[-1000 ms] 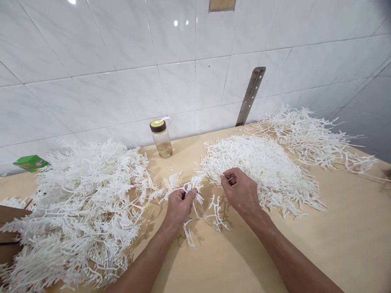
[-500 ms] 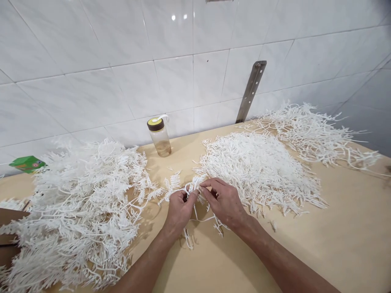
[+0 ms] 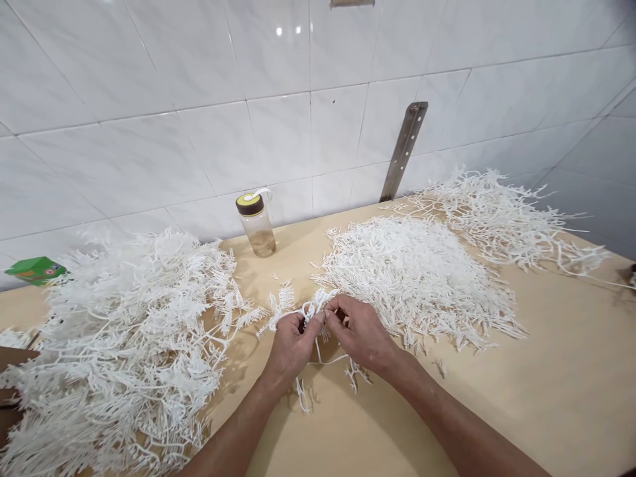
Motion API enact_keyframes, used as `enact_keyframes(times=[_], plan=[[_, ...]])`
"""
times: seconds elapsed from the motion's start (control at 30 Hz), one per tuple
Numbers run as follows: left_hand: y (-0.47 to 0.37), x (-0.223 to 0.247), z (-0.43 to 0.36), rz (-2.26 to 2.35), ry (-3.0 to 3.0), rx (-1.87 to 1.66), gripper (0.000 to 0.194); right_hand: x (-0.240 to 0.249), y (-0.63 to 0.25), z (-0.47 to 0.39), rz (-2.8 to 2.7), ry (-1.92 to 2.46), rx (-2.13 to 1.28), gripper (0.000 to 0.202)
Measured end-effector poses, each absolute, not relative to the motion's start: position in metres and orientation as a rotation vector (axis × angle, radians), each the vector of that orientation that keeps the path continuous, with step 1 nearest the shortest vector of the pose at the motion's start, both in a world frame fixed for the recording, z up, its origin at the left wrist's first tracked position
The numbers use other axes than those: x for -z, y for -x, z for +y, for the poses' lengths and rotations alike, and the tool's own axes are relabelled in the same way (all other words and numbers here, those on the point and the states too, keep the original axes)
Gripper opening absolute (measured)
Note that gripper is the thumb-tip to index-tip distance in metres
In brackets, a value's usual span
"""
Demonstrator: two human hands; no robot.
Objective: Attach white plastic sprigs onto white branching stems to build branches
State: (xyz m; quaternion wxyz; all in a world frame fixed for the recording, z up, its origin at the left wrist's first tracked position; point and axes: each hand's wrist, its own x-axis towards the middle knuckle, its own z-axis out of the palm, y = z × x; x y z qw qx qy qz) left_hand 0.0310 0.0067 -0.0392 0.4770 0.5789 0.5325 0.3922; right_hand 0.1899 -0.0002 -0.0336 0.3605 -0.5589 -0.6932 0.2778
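My left hand is closed on a white branched plastic strand, thumb and forefinger pinching it. Close beside it, my right hand pinches at the same strand's right side; the fingertips nearly meet. Thin ends of the strand dangle below both hands over the table. Left of my hands spreads a big tangled heap of branched white strands. To the right lies a flatter heap of short thin white pieces. What exactly is between my right fingertips is too small to make out.
A clear bottle with a dark and yellow lid stands near the tiled wall. A metal bracket leans there. Long bare white strands pile up at the back right. A green packet and a brown box are far left.
The view has shifted slightly, so everything sits a little further left. Both hands keep hold of the strand in about the same place; the right fingers have curled slightly.
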Motion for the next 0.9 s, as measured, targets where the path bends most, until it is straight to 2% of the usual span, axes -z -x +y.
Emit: enact_keyframes(times=[0.33,0.53,0.7,0.8,0.9], plan=[[-0.032,0.032,0.006,1.217,-1.274,-0.923,0.048,0.046,-0.183,0.004,-1.921,1.436,-0.335,0.017],[-0.029,0.035,0.009,1.154,-1.023,-0.930,0.050,0.041,-0.197,0.007,-1.687,1.584,-0.489,0.014],[-0.027,0.036,0.012,1.157,-0.934,-0.969,0.047,0.028,-0.217,0.010,-1.481,1.701,-0.289,0.012],[-0.028,0.034,0.011,1.163,-0.963,-0.954,0.045,0.020,-0.219,0.007,-1.450,1.562,-0.104,0.011],[-0.029,0.031,0.009,1.194,-1.019,-0.925,0.043,0.016,-0.209,0.000,-1.608,1.309,-0.194,0.010]])
